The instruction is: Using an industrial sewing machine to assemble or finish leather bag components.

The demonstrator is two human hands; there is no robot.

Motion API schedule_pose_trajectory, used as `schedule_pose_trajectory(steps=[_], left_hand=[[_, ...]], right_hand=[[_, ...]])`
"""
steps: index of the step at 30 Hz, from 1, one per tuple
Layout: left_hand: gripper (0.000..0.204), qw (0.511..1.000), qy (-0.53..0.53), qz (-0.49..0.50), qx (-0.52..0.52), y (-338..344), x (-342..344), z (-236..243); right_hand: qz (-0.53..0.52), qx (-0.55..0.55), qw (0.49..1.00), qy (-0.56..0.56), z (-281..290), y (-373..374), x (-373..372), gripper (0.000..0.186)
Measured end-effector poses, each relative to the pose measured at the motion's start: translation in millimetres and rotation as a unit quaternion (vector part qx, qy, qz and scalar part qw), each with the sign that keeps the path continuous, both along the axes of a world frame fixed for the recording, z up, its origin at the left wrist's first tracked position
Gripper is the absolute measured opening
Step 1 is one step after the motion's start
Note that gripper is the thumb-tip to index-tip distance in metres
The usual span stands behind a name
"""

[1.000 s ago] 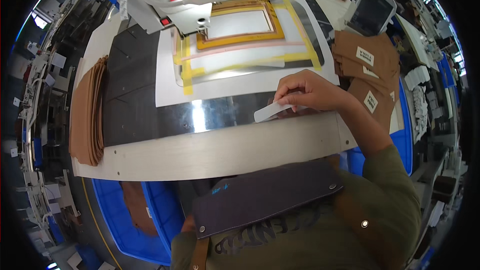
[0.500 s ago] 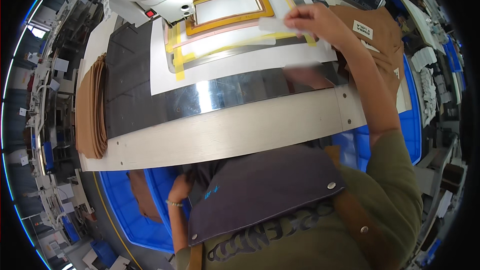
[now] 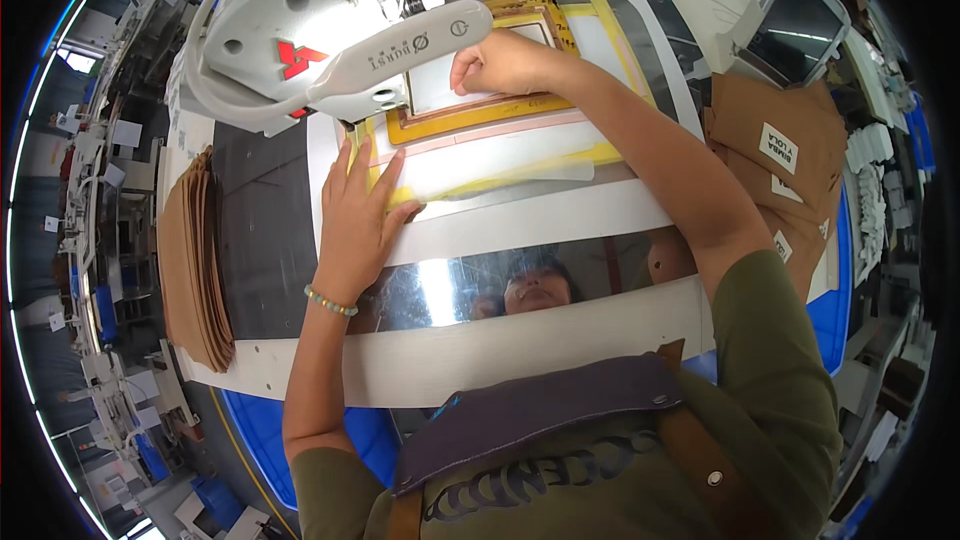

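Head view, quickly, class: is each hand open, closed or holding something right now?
Left hand: open, spread at the yellow-taped sheet.
Right hand: curled closed over the yellow frame's opening; cannot tell if holding anything.

A stack of pieces (image 3: 195,270) lies at the left of the table (image 3: 520,365), a pile of pieces (image 3: 740,120) at the right. Between them is a sheet (image 3: 500,225), with a frame (image 3: 450,123) over its far part. The machine head (image 3: 255,55) is far left of the frame, the monitor (image 3: 800,30) beyond the pile. Bins (image 3: 842,290) sit below the table, left and right.
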State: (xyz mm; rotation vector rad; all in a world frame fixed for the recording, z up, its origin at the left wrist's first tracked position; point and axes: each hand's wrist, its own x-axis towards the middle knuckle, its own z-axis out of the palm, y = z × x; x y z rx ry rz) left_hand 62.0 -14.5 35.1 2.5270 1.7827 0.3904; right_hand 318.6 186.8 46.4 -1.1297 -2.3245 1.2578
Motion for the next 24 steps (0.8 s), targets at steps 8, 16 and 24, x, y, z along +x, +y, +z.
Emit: schedule_pose_trajectory(steps=[8,16,24], left_hand=[[0.076,0.999,0.01,-0.044,-0.002,45,1,-22],[0.075,0.999,-0.009,-0.036,0.002,46,5,-19],[0.071,0.998,0.02,-0.05,-0.01,55,1,-15]], right_hand=[[-0.017,0.02,0.999,-0.023,-2,-8,-11,0.015],[-0.021,0.071,0.997,-0.026,1,-18,-13,0.015],[-0.049,0.091,0.988,-0.114,45,19,50,0.021]])
